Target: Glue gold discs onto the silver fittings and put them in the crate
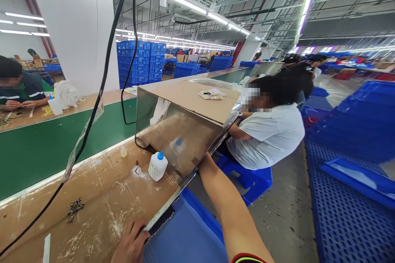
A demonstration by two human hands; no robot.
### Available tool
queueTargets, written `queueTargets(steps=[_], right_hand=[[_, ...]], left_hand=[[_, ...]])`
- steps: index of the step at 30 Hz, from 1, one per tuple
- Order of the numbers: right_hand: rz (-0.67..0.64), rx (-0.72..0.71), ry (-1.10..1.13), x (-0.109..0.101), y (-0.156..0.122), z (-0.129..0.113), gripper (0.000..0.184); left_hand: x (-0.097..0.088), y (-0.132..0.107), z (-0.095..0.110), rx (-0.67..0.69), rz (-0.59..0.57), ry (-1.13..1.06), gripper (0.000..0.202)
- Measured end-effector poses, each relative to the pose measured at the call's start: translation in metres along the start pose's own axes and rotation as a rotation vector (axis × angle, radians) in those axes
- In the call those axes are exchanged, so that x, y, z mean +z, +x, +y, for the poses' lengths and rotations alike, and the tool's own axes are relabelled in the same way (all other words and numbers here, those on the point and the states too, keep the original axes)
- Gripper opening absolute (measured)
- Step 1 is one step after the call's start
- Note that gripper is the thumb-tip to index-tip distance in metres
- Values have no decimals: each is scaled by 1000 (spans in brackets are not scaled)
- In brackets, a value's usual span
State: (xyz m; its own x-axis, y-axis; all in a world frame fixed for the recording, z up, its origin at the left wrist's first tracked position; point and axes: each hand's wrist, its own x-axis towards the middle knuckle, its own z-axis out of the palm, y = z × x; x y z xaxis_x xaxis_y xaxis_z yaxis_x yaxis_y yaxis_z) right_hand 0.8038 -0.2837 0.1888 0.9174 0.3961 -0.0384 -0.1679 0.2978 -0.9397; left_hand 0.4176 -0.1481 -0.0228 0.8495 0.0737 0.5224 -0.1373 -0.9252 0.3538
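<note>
Factory hall (247, 4) runs far ahead of you under long strip lights, with stacks of blue crates (138, 61) at the far side of the line. Your counter (92, 189) is a long run with a scuffed, brown top and a green side panel, and its near edge passes just in front of you. A tilted steel sheet (182, 148) stands on it, taking up much of the top, and a cardboard panel (188, 98) lies across its upper end with a small packet (212, 94) on it. On your right, a seated co-worker (265, 135) in a white shirt sits close along the counter on a blue stool (249, 181). Open room lies on the grey concrete floor (280, 222) behind that stool, beside a blue plastic pallet (345, 205).

Your right forearm (237, 213) reaches up to the sheet's lower edge, and its hand passes out of sight there, so you cannot tell how those fingers stand. Your left hand (131, 242) sits at the counter's near edge, just below the sheet's corner, with its fingers (135, 230) loosely spread; whether they hold anything is hidden. Left of the sheet, a glue bottle (158, 166) with a blue nozzle stands upright near a small bottle (123, 152). A little heap of metal parts (74, 209) lies on the open counter top, well left of your left hand.
</note>
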Motion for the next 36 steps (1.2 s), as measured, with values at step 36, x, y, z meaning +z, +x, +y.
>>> queueTargets(steps=[36], right_hand=[[-1352,-220,-779,335,-470,233,38]], left_hand=[[-190,-286,93,-258,307,32,27]])
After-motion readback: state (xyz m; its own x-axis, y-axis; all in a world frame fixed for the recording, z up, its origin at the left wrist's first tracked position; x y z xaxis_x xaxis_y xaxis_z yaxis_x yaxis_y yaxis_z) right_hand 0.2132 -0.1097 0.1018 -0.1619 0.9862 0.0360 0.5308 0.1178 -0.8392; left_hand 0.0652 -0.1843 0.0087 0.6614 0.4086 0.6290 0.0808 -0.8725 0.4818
